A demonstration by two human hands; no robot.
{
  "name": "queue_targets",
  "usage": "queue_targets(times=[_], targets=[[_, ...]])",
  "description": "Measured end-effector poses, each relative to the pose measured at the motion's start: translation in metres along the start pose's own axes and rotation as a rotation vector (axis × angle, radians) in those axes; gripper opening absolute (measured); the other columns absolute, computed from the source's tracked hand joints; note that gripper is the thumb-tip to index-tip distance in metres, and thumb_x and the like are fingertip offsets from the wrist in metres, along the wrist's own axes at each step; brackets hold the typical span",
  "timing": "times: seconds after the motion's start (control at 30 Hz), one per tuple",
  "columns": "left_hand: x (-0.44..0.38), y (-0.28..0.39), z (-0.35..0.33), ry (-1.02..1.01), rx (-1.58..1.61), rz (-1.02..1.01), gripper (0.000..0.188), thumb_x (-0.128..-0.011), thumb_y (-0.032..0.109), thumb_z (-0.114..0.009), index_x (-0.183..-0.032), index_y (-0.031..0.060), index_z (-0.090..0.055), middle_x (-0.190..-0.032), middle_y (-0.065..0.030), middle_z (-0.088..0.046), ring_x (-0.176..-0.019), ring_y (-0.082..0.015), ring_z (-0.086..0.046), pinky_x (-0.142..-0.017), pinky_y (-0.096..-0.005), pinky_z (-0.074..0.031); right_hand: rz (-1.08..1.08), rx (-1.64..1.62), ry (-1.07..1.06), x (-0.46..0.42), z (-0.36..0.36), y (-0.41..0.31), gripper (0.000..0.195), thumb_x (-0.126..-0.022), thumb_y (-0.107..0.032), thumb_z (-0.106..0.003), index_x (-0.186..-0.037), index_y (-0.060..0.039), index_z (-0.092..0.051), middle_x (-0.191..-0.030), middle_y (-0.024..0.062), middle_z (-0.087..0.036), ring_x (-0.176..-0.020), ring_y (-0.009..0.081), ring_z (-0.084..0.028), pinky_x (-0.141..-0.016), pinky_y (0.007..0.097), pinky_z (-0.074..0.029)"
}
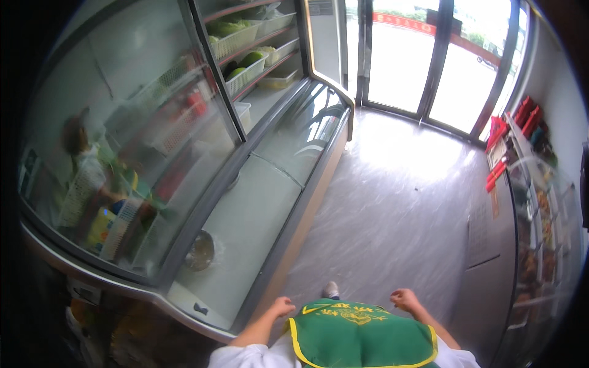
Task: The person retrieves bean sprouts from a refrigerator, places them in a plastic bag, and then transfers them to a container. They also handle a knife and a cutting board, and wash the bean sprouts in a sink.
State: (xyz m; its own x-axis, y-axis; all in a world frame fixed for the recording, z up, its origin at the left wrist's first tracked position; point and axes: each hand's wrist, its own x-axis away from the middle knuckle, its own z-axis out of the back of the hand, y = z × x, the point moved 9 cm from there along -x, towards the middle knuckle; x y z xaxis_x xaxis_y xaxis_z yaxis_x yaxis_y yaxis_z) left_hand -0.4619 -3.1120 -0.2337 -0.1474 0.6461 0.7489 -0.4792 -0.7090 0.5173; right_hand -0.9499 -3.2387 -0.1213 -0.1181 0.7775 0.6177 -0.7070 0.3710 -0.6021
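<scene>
My left hand (282,306) hangs beside the lower part of the refrigerated display cabinet (276,262), its fingers loosely curled. On the other side of my green apron (363,338) with yellow edging, my right hand (405,299) is raised a little, fingers curled in. Nothing shows in either hand. Behind the cabinet's lower glass lies a round metal bowl (200,250). White plastic baskets (246,76) of green vegetables stand on its upper shelves, seen through the opening beside the fogged sliding glass door (133,138), which shows a blurred reflection of a person.
Grey flooring (382,216) runs ahead to glass double doors (400,64) with a red banner outside. At the right stands a glass-fronted display counter (543,230) with trays of food; red packets (497,174) lie at its far end. A shoe (331,290) shows below me.
</scene>
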Motion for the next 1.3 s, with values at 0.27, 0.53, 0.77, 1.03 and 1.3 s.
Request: queue_targets(times=[0.27,0.53,0.77,1.03,1.3], targets=[[-0.139,0.272,0.127,0.154,0.015,-0.285,0.044,-0.072,0.028,-0.073,-0.108,0.0049,-0.062,-0.095,-0.0129,-0.067,-0.09,-0.0234,-0.064,-0.078,-0.0348,-0.051,-0.239,-0.043,0.044,-0.133,0.117,-0.025,0.026,-0.079,-0.018,-0.061,-0.095,0.0006,-0.068,-0.076,0.0102,-0.068,-0.062,0.0176,-0.066,-0.059,0.03,-0.054],[-0.276,0.373,0.227,0.268,0.41,-0.389,0.035,-0.079,0.017,-0.07,-0.109,0.002,-0.061,-0.087,-0.009,-0.066,-0.075,-0.0171,-0.062,-0.065,-0.0307,-0.052,-0.048,0.325,-0.29,-0.349,0.161,-0.088,0.032,-0.077,-0.031,-0.057,-0.097,-0.0102,-0.071,-0.075,0.0133,-0.068,-0.063,0.0217,-0.066,-0.06,0.0348,-0.055],[-0.254,0.439,0.355,0.582,0.892,-0.073,0.033,-0.086,0.007,-0.059,-0.117,0.0003,-0.051,-0.083,-0.0064,-0.061,-0.064,-0.0129,-0.058,-0.05,-0.0247,-0.047,0.231,0.581,-0.12,-0.56,0.257,-0.279,0.026,-0.077,-0.028,-0.056,-0.092,-0.0135,-0.071,-0.09,0.0156,-0.067,-0.084,0.0338,-0.064,-0.076,0.0408,-0.052],[-0.307,0.477,0.534,0.783,1.387,-0.3,0.047,-0.088,0.038,-0.061,-0.123,0.0089,-0.046,-0.106,-0.0062,-0.054,-0.088,-0.0179,-0.053,-0.078,-0.0344,-0.046,0.474,0.413,-0.06,-0.665,0.273,-0.483,0.023,-0.079,-0.026,-0.055,-0.09,-0.012,-0.07,-0.086,0.0169,-0.066,-0.082,0.038,-0.063,-0.073,0.0442,-0.051],[-0.398,0.412,0.658,0.876,1.974,-0.5,0.064,-0.081,0.045,-0.068,-0.126,0.0061,-0.044,-0.11,-0.0127,-0.05,-0.093,-0.0221,-0.054,-0.077,-0.032,-0.052,0.336,0.629,-0.214,-0.694,0.292,-0.476,0.025,-0.08,-0.03,-0.06,-0.097,-0.0141,-0.07,-0.084,0.0119,-0.069,-0.075,0.0252,-0.066,-0.074,0.0372,-0.051]])
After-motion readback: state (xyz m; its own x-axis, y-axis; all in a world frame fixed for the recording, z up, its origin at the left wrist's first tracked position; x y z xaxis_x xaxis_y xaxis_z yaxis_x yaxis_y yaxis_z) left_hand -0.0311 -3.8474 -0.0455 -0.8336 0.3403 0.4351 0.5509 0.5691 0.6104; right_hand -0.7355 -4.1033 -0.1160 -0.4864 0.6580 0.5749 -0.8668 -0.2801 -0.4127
